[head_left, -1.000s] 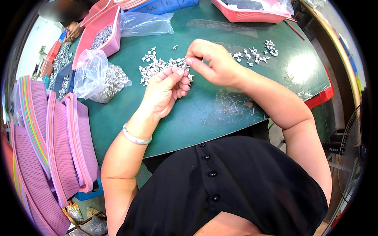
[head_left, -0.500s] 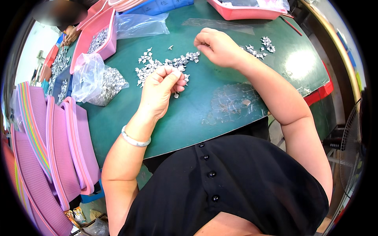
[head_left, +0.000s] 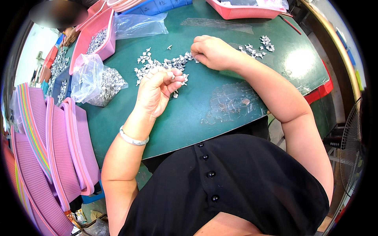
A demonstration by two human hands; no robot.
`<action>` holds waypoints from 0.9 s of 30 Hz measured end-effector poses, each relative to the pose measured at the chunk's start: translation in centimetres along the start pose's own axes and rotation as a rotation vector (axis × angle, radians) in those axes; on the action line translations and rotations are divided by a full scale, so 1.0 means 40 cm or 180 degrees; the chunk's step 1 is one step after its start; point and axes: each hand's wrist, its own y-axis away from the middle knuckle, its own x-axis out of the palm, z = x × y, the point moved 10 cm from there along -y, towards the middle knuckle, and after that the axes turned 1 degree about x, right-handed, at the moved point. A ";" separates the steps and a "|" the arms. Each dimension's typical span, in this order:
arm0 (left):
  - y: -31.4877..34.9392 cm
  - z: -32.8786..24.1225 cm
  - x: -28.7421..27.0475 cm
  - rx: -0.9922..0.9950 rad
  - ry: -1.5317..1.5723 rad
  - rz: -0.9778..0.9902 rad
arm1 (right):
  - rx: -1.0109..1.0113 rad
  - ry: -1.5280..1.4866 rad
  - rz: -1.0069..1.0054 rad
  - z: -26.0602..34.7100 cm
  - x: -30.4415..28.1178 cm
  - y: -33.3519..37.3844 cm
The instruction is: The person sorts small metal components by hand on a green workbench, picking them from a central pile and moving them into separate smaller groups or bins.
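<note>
A heap of small silver metal parts (head_left: 167,63) lies on the green table in front of me. My left hand (head_left: 152,92), with a pale bangle at its wrist, is over the near side of the heap. Its thumb and forefinger pinch one small metal part (head_left: 173,76), while the other fingers curl loosely. At the heap's right end is my right hand (head_left: 214,54), fingers bent and tips together down at the parts. What those fingertips hold, if anything, is hidden. A smaller group of the same parts (head_left: 252,51) lies beyond my right wrist.
Left of the heap stand a clear bag of metal parts (head_left: 112,84) and a pink basket (head_left: 109,45) with more. Stacked purple baskets (head_left: 63,153) flank my left arm. A pink tray (head_left: 248,13) is at the back; another person's hand (head_left: 71,36) shows far left.
My right hand has come down and slightly left to the heap's right end. The fingers of my left hand have loosened a little, and a small metal part now shows between them.
</note>
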 end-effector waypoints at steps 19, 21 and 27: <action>0.004 0.013 0.007 -0.0166 -0.0401 -0.0045 | 0.0053 -0.0403 0.0327 -0.005 -0.006 0.007; 0.002 0.013 0.007 -0.0156 -0.0427 -0.0029 | -0.0101 -0.0270 0.0258 0.004 0.000 0.008; 0.004 0.013 0.009 -0.0147 -0.0490 -0.0051 | -0.0072 -0.0154 0.0196 0.000 -0.002 0.002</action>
